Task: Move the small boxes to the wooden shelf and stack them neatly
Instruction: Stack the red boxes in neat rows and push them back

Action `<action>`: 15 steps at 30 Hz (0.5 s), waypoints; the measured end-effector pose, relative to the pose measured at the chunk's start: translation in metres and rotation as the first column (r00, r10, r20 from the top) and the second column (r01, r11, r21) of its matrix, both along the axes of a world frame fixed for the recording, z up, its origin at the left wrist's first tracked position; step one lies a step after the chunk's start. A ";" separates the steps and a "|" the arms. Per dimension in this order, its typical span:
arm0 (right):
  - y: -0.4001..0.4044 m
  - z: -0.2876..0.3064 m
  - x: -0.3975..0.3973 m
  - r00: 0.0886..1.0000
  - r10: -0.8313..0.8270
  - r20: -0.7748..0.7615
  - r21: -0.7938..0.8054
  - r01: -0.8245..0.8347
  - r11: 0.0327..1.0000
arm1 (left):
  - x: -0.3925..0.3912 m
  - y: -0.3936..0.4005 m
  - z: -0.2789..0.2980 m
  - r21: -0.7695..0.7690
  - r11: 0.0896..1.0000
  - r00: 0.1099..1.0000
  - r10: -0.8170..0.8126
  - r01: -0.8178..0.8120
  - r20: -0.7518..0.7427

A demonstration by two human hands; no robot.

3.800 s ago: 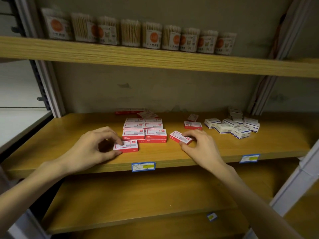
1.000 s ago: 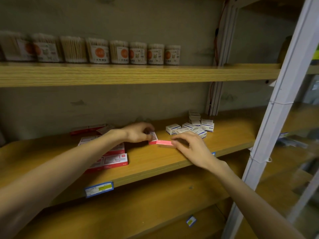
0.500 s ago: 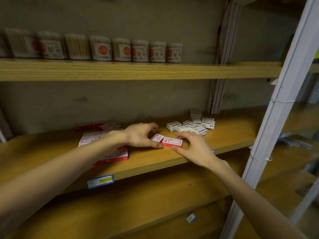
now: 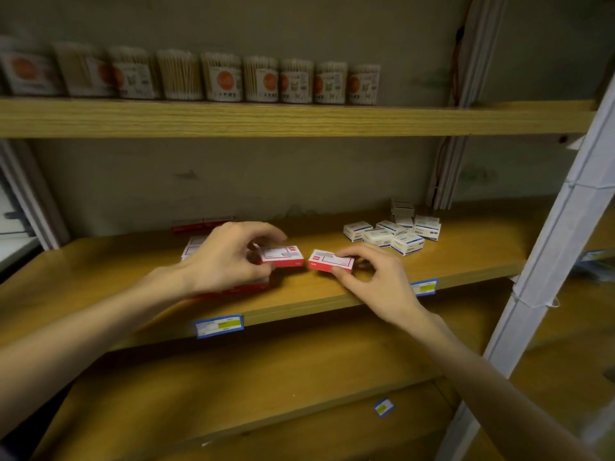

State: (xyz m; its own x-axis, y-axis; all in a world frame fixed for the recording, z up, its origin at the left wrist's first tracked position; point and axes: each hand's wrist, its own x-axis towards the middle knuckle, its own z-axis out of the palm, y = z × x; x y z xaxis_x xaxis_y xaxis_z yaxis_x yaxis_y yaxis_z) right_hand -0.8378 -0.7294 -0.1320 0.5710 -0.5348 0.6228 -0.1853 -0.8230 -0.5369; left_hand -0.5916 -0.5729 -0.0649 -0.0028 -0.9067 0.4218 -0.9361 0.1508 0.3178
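Two small red-and-white boxes are held just above the wooden shelf (image 4: 466, 261). My left hand (image 4: 226, 257) pinches one red box (image 4: 283, 256) between thumb and fingers. My right hand (image 4: 376, 277) pinches the other red box (image 4: 331, 260) just to the right; a small gap separates the two boxes. Behind and under my left hand lies the stack of red boxes (image 4: 194, 249), mostly hidden by the hand. More red packs (image 4: 199, 225) lie at the back of the shelf.
A cluster of small white-and-blue boxes (image 4: 396, 232) sits at the right of the same shelf. Tubs of cotton swabs (image 4: 226, 78) line the upper shelf. A white metal upright (image 4: 552, 247) stands at right. Blue price tags (image 4: 219, 326) hang on the shelf edge.
Both hands have lifted a red box each off the shelf and drawn them left toward the stack. The camera has swung left and closer.
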 end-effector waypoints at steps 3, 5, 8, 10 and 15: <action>0.015 0.003 0.020 0.997 0.068 0.019 -0.055 -0.067 0.996 | 0.017 0.036 -0.007 -0.111 0.991 0.994 0.062 -0.071 -0.089; 0.021 0.006 0.033 0.995 0.098 0.019 -0.097 -0.095 0.991 | 0.030 0.057 -0.012 -0.158 0.978 0.984 0.114 -0.135 -0.137; 0.029 0.006 0.052 0.992 0.127 -0.007 -0.122 -0.127 0.984 | 0.048 0.085 -0.021 -0.175 0.964 0.965 0.162 -0.199 -0.205; 0.034 0.003 0.064 0.990 0.137 -0.035 -0.140 -0.140 0.980 | 0.056 0.100 -0.027 -0.148 0.969 0.952 0.156 -0.200 -0.264; 0.045 -0.010 0.083 0.992 0.044 -0.117 -0.471 -0.094 0.877 | 0.071 0.117 -0.039 -0.086 0.986 0.959 0.114 -0.141 -0.260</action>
State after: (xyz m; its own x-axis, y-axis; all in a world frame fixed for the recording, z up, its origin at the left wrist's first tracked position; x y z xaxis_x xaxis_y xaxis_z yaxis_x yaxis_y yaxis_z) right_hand -0.7547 -0.6842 -0.1416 0.6681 -0.1464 0.7295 -0.1505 -0.9868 -0.0602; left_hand -0.5206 -0.4557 -0.1043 0.2291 -0.8442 0.4846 -0.8403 0.0798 0.5363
